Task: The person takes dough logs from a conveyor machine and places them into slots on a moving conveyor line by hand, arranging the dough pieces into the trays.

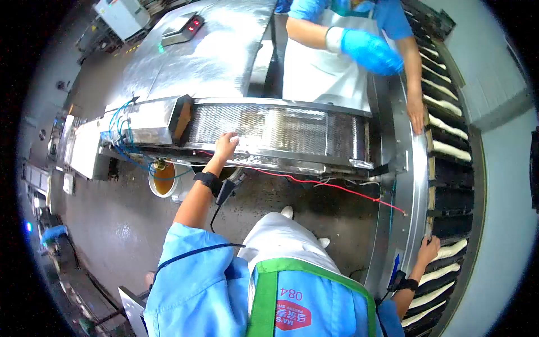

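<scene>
My left hand (226,147) reaches over the near rail of a metal mesh conveyor (269,132), its fingers curled together; a small white spot shows at the fingertips, too small to name. Far to the right, my right hand (429,250) is at the inner edge of a line of dark baking trays (452,224), its fingers closed around something dark that I cannot make out. Long pale dough strips (449,250) lie in several tray grooves beside it. Grooves just ahead of that hand hold no dough. A black band sits on each of my wrists.
Across the conveyor stands a co-worker in a white apron (323,73), with one blue-gloved hand (373,51) and a bare hand (415,115) by the trays. A scale (182,28) rests on a metal table (208,62). A red cord (314,181) and a bucket (163,180) are below the conveyor.
</scene>
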Available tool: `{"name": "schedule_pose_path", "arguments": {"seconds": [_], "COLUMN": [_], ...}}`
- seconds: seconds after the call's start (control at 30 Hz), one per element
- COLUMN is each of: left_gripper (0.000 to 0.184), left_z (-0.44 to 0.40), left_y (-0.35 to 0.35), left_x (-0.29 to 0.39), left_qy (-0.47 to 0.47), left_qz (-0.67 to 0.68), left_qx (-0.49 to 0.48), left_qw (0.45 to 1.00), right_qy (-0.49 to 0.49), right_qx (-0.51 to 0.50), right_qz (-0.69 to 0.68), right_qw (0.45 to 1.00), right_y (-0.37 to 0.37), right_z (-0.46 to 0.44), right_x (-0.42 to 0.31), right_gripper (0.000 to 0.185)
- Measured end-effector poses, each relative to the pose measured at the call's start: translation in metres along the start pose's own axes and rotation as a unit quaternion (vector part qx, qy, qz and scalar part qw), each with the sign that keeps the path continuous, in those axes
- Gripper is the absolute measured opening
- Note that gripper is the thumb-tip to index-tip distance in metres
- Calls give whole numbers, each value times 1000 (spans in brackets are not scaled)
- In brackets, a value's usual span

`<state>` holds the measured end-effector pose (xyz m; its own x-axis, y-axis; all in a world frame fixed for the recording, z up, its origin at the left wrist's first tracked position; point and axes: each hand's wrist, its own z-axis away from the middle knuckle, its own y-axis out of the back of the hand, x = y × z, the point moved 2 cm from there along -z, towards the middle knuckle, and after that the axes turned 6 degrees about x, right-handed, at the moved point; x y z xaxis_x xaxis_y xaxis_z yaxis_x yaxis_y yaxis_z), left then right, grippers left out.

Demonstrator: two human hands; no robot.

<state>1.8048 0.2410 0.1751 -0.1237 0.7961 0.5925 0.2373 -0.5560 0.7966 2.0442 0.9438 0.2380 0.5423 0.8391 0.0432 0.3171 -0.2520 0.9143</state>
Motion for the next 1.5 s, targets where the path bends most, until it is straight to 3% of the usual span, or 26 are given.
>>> {"name": "schedule_pose_path", "arguments": {"seconds": [0.1, 0.17, 0.23, 0.27, 0.33, 0.4, 0.43, 0.53, 0.6, 0.63, 0.7, 0.73, 0.8, 0.93, 0.97, 1.0, 1.07, 1.1, 1.17, 1.27, 1.3, 1.37, 1.43, 1.5], "left_gripper": [32, 34, 35, 35, 39, 40, 42, 52, 58, 60, 60, 58, 54, 33, 22, 21, 26, 26, 27, 16, 17, 17, 23, 27], "left_z": [-9, -13, -18, -22, -25, -50, -66, -103, -106, -109, -107, -121, -139, -144, -115, -100, -58, -43, -23, -23, -27, -46, -75, -113], "left_y": [9, 16, 17, 18, 33, 18, 7, 6, 13, 19, 23, 10, -22, -29, 11, 25, 74, 100, 141, 172, 181, 189, 198, 214], "left_x": [-17, -25, -41, -48, -46, -98, -133, -174, -165, -161, -116, -145, -179, -167, -98, -76, -8, 8, 47, 83, 98, 97, 79, 68], "left_qy": [74, 76, 102, 107, 203, 225, 243, 447, 463, 427, 391, 475, 544, 344, 393, 388, 341, 358, 289, 226, 241, 216, 200, 266], "left_qz": [67, -14, -44, -45, 10, 69, 128, 231, 245, 295, 473, 417, 308, 568, 582, 634, 703, 730, 780, 855, 848, 853, 862, 848], "left_qx": [13, 38, 85, 89, 73, 99, 123, 99, 161, 161, 203, 212, 271, 239, 147, 105, 206, 171, 124, 68, 104, 83, 74, 133], "left_qw": [995, 996, 990, 989, 976, 967, 954, 858, 837, 840, 763, 745, 732, 708, 696, 661, 589, 557, 540, 463, 460, 467, 460, 438], "right_qy": [13, 11, 55, 30, 25, 3, 5, 68, 50, 49, 34, 30, 51, 71, 73, 70, 58, 58, 66, 36, 36, -40, -39, -86], "right_qx": [12, 3, 83, 15, 2, -42, -42, 36, -26, -28, -59, -64, -68, -39, -36, -30, -41, -52, -22, -19, -64, -134, -79, -106], "right_qz": [-1, -15, 5, -1, 6, 26, 27, 41, 40, 44, 38, 45, 42, 53, 48, 55, 45, 41, 34, 75, 70, 97, 130, 142], "right_qw": [1000, 1000, 995, 999, 1000, 999, 999, 996, 998, 997, 997, 996, 996, 995, 996, 996, 996, 996, 997, 996, 995, 985, 988, 980], "right_y": [-4, -6, -12, -16, -11, -9, -12, -24, -26, -21, -11, -8, -9, -19, -17, -16, -10, -21, -31, -20, -18, -11, -17, -14], "right_z": [-19, -28, -35, -42, -46, -52, -52, -65, -73, -75, -76, -76, -76, -73, -73, -70, -67, -67, -63, -59, -61, -64, -61, -64], "right_x": [-8, -18, -23, -20, -28, -38, -39, -38, -37, -44, -54, -54, -56, -39, -38, -39, -42, -30, -19, -30, -28, -37, -29, -34], "right_gripper": [30, 28, 27, 28, 28, 31, 31, 24, 33, 33, 31, 31, 30, 29, 29, 28, 28, 28, 28, 25, 29, 30, 31, 31]}}
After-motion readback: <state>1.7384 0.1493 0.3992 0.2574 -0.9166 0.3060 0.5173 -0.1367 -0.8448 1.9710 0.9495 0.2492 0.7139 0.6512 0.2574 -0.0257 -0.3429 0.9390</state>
